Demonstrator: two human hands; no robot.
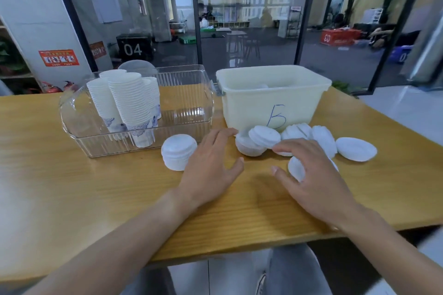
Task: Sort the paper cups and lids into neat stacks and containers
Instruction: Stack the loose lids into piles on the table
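Under the right hand a white lid lies mostly hidden, only its left edge showing; fingers spread and fairly straight over it, gripping nothing that can be seen. Left hand hovers or rests on the table, fingers straight and spread, holding nothing; contact with the table hard to tell. Between and beyond the hands a jumble of lids leans against the near wall of a cream tub marked with a blue handwritten sign; how many lids is unclear as they overlap. One more lid lies flat at the right end. A neat short lid stack stands just left of the left hand. Tub contents barely visible over the rim. Far left, a clear ribbed bin holds tall stacks of paper cups in its left half, blue pattern at the bottoms. Wooden tabletop, glass partition with green banding behind, blurry room beyond. Person's knees cut off at the bottom edge.
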